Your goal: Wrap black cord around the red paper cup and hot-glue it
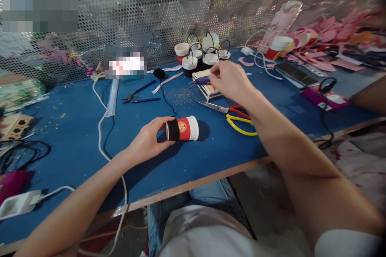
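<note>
My left hand (149,138) holds a small paper cup (183,128) lying on its side on the blue table (75,128); the cup is red with a gold emblem, white at its right end and black at the end by my fingers. My right hand (230,80) is farther back, fingers pinched on a thin purple-handled tool (201,81) over a pale slatted wooden piece (206,88).
Scissors with red and yellow handles (233,116) lie right of the cup. Pliers (137,94), a black cord, white cables and a glue stick lie left. Several finished cups with wire handles (200,56) stand at the back by the mesh wall. Pink cut-outs and a phone lie right.
</note>
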Available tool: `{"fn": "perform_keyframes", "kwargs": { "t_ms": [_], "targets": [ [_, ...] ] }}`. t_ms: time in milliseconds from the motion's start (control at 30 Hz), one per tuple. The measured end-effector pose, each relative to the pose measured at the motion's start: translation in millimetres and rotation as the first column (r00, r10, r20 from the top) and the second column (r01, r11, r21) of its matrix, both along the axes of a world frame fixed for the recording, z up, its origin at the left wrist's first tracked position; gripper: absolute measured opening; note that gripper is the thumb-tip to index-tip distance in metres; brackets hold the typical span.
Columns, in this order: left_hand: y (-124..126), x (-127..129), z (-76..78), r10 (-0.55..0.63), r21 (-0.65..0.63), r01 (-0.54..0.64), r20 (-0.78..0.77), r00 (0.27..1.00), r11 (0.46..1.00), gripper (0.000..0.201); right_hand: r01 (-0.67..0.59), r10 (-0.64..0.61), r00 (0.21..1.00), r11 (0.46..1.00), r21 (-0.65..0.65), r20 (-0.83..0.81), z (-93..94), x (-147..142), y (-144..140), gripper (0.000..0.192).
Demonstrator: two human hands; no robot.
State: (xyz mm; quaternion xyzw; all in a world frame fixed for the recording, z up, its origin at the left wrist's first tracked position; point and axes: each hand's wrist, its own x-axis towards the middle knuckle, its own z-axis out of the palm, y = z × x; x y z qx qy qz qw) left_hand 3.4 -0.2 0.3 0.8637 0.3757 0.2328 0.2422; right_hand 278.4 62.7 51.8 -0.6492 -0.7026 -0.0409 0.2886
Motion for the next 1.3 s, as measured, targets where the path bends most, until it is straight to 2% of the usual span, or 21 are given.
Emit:
{"fn": "perform_keyframes", "kwargs": {
  "t_ms": [67, 100, 200, 300, 400, 500, 567, 633, 667, 733, 800, 900, 967, 1067, 1133, 1300],
  "targets": [
    [0, 0, -1.2, 0.016, -0.054, -0.015, 0.014, 1.0, 0.998, 0.058, 0.128, -0.101, 0.983, 0.976, -0.178, 0.152, -5.6, 17, 10, 0.017],
    [0, 0, -1.9, 0.018, -0.081, -0.015, 0.029, 0.999, 0.997, 0.057, 0.159, -0.107, 0.972, 0.954, -0.253, 0.207, -10.0, 23, 14, 0.018],
    [1, -1, -3.9, 0.007, -0.131, 0.004, 0.084, 0.996, 0.991, 0.054, 0.187, -0.096, 0.957, 0.925, -0.332, 0.272, -23.4, 32, 23, 0.024],
    [1, -2, -4.6, -0.01, -0.152, 0.03, 0.126, 0.992, 0.988, 0.053, 0.201, -0.121, 0.959, 0.927, -0.316, 0.256, -32.4, 33, 27, 0.029],
    [0, -2, -4.1, -0.036, -0.205, 0.067, 0.154, 0.987, 0.976, 0.054, 0.171, -0.136, 0.981, 0.94, -0.295, 0.137, -39.3, 34, 26, 0.029],
    [0, -1, -4.4, -0.054, -0.222, 0.099, 0.202, 0.978, 0.97, 0.047, 0.176, -0.187, 0.981, 0.969, -0.174, -0.05, -45.2, 36, 21, 0.04],
    [1, -1, -5.6, -0.059, -0.186, 0.104, 0.233, 0.971, 0.977, 0.043, 0.188, -0.195, 0.965, 0.98, -0.058, -0.172, -45.6, 36, 16, 0.048],
    [3, -2, -7.0, -0.066, -0.117, 0.098, 0.253, 0.965, 0.988, 0.043, 0.123, -0.121, 0.952, 0.992, -0.008, -0.283, -41.4, 32, 7, 0.045],
    [4, -2, -7.7, -0.065, -0.074, 0.087, 0.258, 0.964, 0.993, 0.043, 0.06, -0.065, 0.941, 0.998, -0.025, -0.331, -37.8, 29, 2, 0.04],
    [7, -4, -8.6, -0.047, 0.013, 0.045, 0.248, 0.968, 0.999, 0.043, -0.085, 0.027, 0.915, 0.988, -0.125, -0.404, -29.2, 21, -11, 0.025],
    [9, -5, -8.5, -0.01, 0.088, -0.01, 0.219, 0.976, 0.996, 0.043, -0.154, 0.058, 0.91, 0.967, -0.204, -0.41, -21.6, 12, -24, 0.017],
    [12, -6, -7.4, 0.031, 0.164, -0.058, 0.163, 0.986, 0.985, 0.042, -0.317, 0.216, 0.888, 0.927, -0.2, -0.405, -17.7, -1, -40, 0.023],
    [13, -6, -6.8, 0.041, 0.211, -0.069, 0.134, 0.99, 0.975, 0.04, -0.402, 0.285, 0.846, 0.896, -0.188, -0.45, -20.1, -8, -47, 0.025],
    [15, -6, -7.7, 0.044, 0.251, -0.069, 0.104, 0.994, 0.965, 0.039, -0.42, 0.232, 0.786, 0.881, -0.219, -0.573, -25.3, -17, -54, 0.025],
    [16, -7, -9.1, 0.042, 0.249, -0.066, 0.101, 0.994, 0.966, 0.04, -0.401, 0.195, 0.773, 0.888, -0.227, -0.604, -26.4, -22, -58, 0.024],
    [18, -9, -12.4, 0.064, 0.259, -0.09, 0.108, 0.992, 0.962, 0.04, -0.367, 0.223, 0.836, 0.907, -0.208, -0.502, -22.6, -30, -63, 0.015]
  ]
}}
